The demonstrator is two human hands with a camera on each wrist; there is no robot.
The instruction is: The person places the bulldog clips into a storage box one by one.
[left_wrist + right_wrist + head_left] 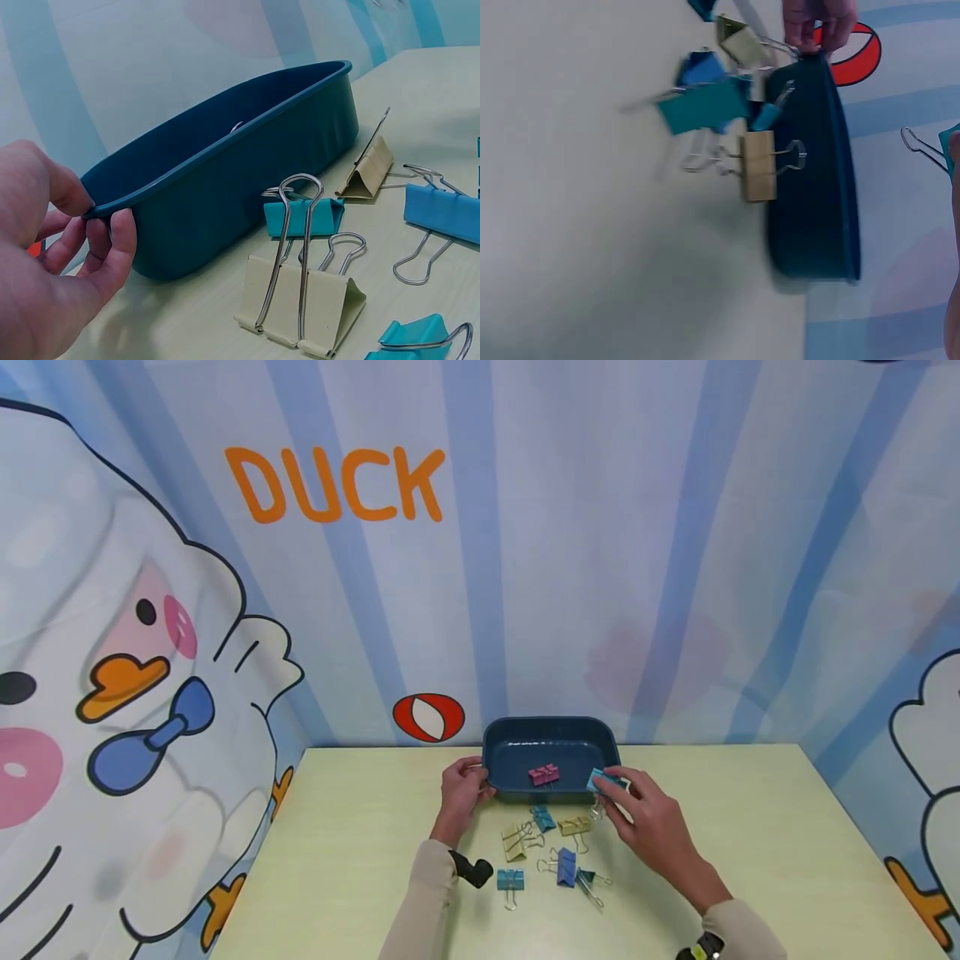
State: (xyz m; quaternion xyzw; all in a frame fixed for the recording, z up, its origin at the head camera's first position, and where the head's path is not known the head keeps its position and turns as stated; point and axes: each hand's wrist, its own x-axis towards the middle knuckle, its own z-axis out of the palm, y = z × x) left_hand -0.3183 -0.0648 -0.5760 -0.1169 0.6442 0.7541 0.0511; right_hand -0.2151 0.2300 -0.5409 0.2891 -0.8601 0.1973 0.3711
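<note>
Seven binder clips lie scattered on the pale tabletop (pixel 750 827), nearest the viewer: three teal, two blue, two cream. Just beyond them, the right hand (pixel 645 814) pinches an eighth, a teal clip (pixel 604 779), in its fingers at the right near corner of a dark blue tray (pixel 551 731). The tray's long axis runs left to right. The left hand (pixel 461 789) grips the tray's left rim. One pink clip (pixel 543 774) lies inside.
</note>
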